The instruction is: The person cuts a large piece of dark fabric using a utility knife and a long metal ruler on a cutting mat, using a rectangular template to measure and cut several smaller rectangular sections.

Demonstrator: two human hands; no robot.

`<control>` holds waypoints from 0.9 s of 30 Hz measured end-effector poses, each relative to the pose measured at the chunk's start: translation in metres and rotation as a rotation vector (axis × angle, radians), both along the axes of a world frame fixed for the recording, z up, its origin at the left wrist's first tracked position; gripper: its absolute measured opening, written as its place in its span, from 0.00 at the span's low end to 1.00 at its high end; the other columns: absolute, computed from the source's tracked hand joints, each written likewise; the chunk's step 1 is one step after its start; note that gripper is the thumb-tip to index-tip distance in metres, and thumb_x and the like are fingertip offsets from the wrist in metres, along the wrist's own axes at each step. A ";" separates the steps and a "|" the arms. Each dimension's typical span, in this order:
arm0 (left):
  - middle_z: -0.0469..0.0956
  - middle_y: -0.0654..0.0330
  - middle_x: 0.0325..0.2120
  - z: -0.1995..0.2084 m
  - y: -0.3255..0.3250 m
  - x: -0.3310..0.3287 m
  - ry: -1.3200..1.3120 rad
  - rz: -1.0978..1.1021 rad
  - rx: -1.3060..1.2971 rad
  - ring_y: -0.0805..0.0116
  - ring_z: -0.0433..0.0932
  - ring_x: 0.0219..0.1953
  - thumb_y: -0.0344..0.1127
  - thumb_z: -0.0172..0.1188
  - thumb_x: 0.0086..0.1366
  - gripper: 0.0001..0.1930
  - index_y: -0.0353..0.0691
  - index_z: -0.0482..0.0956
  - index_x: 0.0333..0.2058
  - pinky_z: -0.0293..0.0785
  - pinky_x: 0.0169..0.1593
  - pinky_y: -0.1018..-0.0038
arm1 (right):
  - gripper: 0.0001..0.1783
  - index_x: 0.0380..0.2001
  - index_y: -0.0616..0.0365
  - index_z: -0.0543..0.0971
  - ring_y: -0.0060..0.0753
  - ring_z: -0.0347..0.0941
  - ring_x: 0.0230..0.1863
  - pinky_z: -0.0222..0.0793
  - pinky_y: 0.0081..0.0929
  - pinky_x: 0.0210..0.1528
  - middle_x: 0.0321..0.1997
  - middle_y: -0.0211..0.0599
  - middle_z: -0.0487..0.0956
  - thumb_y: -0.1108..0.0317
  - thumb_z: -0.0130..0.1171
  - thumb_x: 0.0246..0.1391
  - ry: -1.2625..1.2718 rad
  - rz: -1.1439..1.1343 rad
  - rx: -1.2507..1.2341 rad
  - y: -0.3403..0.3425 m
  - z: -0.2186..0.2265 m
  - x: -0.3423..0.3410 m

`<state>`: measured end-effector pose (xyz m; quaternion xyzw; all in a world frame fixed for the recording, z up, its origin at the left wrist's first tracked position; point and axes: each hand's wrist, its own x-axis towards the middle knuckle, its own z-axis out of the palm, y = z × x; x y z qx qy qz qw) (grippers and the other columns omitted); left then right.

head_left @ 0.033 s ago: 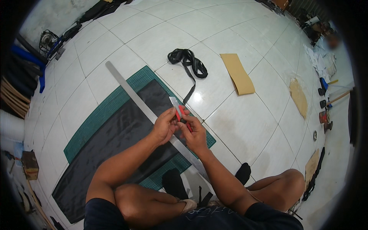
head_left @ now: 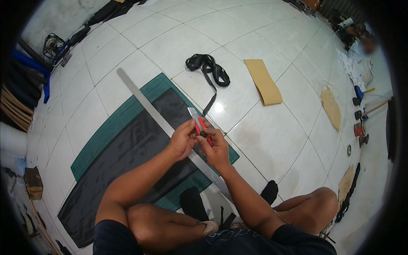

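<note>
A red utility knife with its wide metal blade pointing up and away is held between both hands, above the cutting mat. My left hand is closed on the knife's near-blade end. My right hand is wrapped around its handle, the thumb by the dark slider. Below them a long metal ruler lies slantwise across black sheet material. That sheet rests on a green gridded cutting mat, whose edges show around it.
A loose coil of black strip lies beyond the mat, its tail reaching toward the knife. Tan folded card and a tan piece in clear plastic lie to the right. Rolls of material stand at far left. My crossed legs flank the near side.
</note>
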<state>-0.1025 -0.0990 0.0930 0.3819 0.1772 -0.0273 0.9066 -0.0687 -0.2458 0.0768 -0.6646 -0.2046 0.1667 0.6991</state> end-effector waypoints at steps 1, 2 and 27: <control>0.76 0.50 0.54 0.000 -0.002 0.000 0.011 0.007 0.000 0.63 0.79 0.50 0.46 0.42 0.78 0.23 0.33 0.66 0.61 0.80 0.54 0.64 | 0.24 0.58 0.61 0.69 0.18 0.76 0.34 0.71 0.17 0.28 0.42 0.38 0.82 0.72 0.64 0.61 0.030 0.015 -0.006 -0.003 0.003 0.000; 0.76 0.50 0.53 0.001 -0.002 0.000 0.022 0.014 0.002 0.63 0.79 0.50 0.46 0.42 0.78 0.23 0.33 0.67 0.61 0.80 0.54 0.64 | 0.27 0.60 0.59 0.67 0.19 0.76 0.35 0.71 0.17 0.29 0.43 0.39 0.82 0.72 0.65 0.60 0.059 0.031 -0.012 -0.003 0.008 0.001; 0.77 0.51 0.50 -0.029 -0.010 -0.001 0.068 0.032 0.077 0.59 0.78 0.51 0.46 0.45 0.77 0.22 0.34 0.69 0.57 0.76 0.50 0.63 | 0.17 0.48 0.56 0.72 0.28 0.72 0.29 0.68 0.31 0.33 0.30 0.37 0.76 0.59 0.62 0.63 -0.114 0.021 -0.175 -0.016 -0.004 0.007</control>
